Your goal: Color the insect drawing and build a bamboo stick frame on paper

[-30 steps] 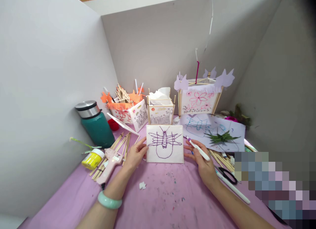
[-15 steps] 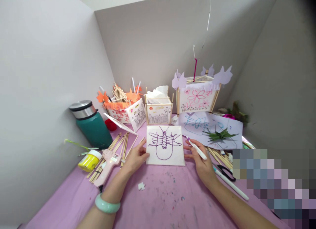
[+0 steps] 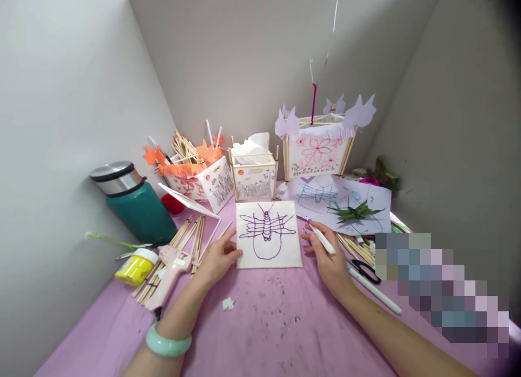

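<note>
A white square panel (image 3: pixel 246 257) with a purple line drawing of a winged insect lies on the table in front of me. My left hand (image 3: pixel 217 260) holds it by its left edge, thumb at the lower corner. Between the thumb and forefinger of my right hand (image 3: pixel 331 266) is a white marker (image 3: pixel 324 240), its purple tip end pointing toward the panel's right side. That hand's other fingers are just right of the panel, not on it. Behind my right hand lies a paper sheet (image 3: pixel 301 206) with a blue insect drawing and a green leafy sprig (image 3: pixel 356 211) on top.
On the left are a teal bottle (image 3: pixel 140 209), a yellow paint jar (image 3: pixel 136 267), a pink glue gun (image 3: pixel 169 276) and bundled sticks (image 3: pixel 185 233). Decorated stick-framed boxes, including a lilac-trimmed one (image 3: pixel 319 154), stand along the back. Scissors (image 3: pixel 366 271) and another marker (image 3: pixel 376 293) are at right.
The whole view has shifted slightly, so things appear farther left and higher. My right fingers have drawn a little away from the panel's edge; the marker stays in that hand.
</note>
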`<move>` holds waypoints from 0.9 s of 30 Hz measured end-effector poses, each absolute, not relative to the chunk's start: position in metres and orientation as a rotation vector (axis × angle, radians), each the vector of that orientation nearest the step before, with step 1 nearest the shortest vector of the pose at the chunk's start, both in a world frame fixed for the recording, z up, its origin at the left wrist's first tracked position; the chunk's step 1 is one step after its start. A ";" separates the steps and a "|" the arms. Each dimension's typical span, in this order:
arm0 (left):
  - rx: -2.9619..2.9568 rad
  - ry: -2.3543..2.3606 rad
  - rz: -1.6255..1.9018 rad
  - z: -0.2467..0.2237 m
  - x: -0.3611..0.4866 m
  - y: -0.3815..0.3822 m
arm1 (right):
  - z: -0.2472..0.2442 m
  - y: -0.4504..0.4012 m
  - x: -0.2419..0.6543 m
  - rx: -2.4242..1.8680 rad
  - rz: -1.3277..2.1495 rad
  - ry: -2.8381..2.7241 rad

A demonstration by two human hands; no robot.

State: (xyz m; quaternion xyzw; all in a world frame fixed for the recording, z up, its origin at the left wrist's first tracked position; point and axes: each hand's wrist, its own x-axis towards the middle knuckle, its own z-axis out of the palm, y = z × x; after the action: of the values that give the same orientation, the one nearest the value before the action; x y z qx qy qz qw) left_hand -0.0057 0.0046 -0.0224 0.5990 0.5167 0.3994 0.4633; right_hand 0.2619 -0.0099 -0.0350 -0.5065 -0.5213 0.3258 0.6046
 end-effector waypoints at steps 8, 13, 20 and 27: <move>1.383 1.235 0.996 -0.021 -0.003 0.004 | -0.031 -0.020 0.268 -1.036 0.723 -1.254; 1.379 1.230 0.989 -0.017 0.003 0.002 | -0.015 -0.023 0.253 -0.951 0.955 -1.338; 1.388 1.271 0.987 -0.024 0.006 0.006 | 0.011 -0.004 0.206 -0.938 1.067 -1.340; 1.357 1.218 1.017 -0.028 0.006 0.004 | -0.026 0.003 0.209 -1.052 0.693 -1.505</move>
State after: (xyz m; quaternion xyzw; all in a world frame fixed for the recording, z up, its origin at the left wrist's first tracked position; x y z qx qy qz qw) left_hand 0.0059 0.0043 -0.0279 0.5618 0.5043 0.4210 0.5028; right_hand 0.2093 0.0032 -0.0258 -0.4456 -0.6374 0.2936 0.5557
